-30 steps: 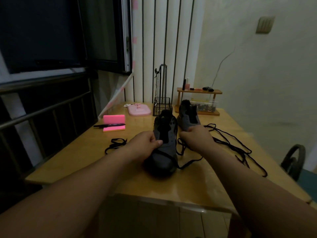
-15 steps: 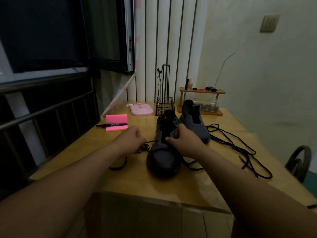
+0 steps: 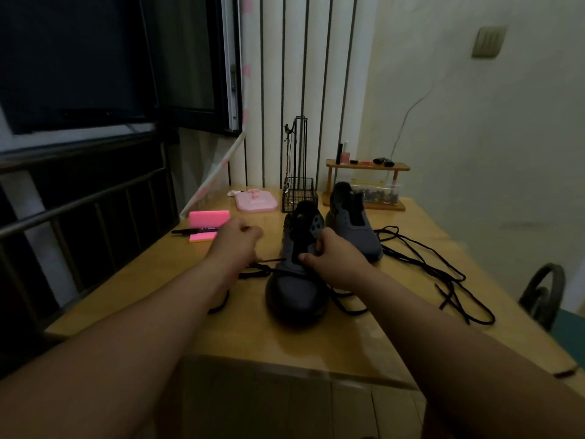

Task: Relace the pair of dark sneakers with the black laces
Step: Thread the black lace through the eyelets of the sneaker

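Marker (image 3: 194, 231) across pink pad (image 3: 209, 218), left of sneaker (image 3: 297, 297)

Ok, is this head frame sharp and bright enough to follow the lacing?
Head view: dim overall, the toe of the near sneaker is nearly black. The left hand gripping the lace is motion-blurred, the right hand on that sneaker is sharper. There is a faint sheen on the table front, and the edges are bowed by the wide lens.

Dim light fills the room. A light wooden table (image 3: 234, 331) stands against a white wall panel (image 3: 316, 74) with black vertical stripes. A dark-framed window (image 3: 95, 58) lies left; a cream wall (image 3: 474, 153) with a beige switch plate (image 3: 487, 41), right.
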Demonstrator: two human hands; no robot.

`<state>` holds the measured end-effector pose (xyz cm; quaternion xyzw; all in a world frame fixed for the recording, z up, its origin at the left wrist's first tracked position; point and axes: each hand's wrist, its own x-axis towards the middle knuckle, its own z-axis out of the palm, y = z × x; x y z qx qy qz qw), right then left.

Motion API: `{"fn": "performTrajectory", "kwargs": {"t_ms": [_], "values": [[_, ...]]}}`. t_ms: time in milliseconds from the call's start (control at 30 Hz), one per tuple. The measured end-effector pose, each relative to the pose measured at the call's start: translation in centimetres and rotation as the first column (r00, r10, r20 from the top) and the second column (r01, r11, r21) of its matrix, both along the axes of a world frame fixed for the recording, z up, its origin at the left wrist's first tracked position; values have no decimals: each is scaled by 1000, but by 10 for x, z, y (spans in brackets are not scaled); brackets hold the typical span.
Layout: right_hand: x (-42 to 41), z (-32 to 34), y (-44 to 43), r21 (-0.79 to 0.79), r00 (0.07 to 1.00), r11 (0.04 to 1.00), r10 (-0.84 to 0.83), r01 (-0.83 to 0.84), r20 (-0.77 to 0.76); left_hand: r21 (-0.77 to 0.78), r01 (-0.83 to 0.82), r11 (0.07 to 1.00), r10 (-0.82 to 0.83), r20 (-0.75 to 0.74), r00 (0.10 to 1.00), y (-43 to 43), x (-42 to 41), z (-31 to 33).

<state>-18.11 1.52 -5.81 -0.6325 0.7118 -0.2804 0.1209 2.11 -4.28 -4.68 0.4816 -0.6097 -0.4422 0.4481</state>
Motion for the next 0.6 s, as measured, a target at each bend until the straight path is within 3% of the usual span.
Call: {"fn": "performTrajectory", "kwargs": {"t_ms": [67, 167, 233, 300, 367, 400, 467, 533, 600], "values": [[-1, 0, -2, -1, 1000, 1000, 4, -4, -5, -76, 131, 988, -91, 395, 914, 7, -3, -4], [-2, 0, -2, -4, 1000, 1000, 9, -9, -10, -29, 347, 937, -248, 646, 722, 11, -9, -1], [-2, 1, -1, 2, 1000, 1000, 4, -4, -18, 8, 379, 926, -326, 524, 787, 8, -4, 8], [-2, 1, -1, 15, 1000, 1000, 0, 1, -22, -13, 211, 978, -207, 124, 970, -4, 5, 15], [-2, 1, -1, 18, 1000, 1000, -3, 4, -17, 52, 58, 997, -41, -279, 959, -12, 17, 19], [-2, 1, -2, 19, 1000, 1000, -3, 3, -14, 63, 50, 997, -29, -292, 956, -14, 20, 17], [-2, 1, -1, 20, 1000, 1000, 3, -2, -17, 4, 99, 995, -99, 80, 992, -9, 19, 11], [-1, 1, -1, 20, 1000, 1000, 4, -3, -28, 4, 186, 983, -168, 446, 879, 3, 12, 7], [0, 3, -1, 15, 999, 1000, 4, -4, -36, 48, 302, 952, -272, 586, 763, 11, 4, 5]]}}
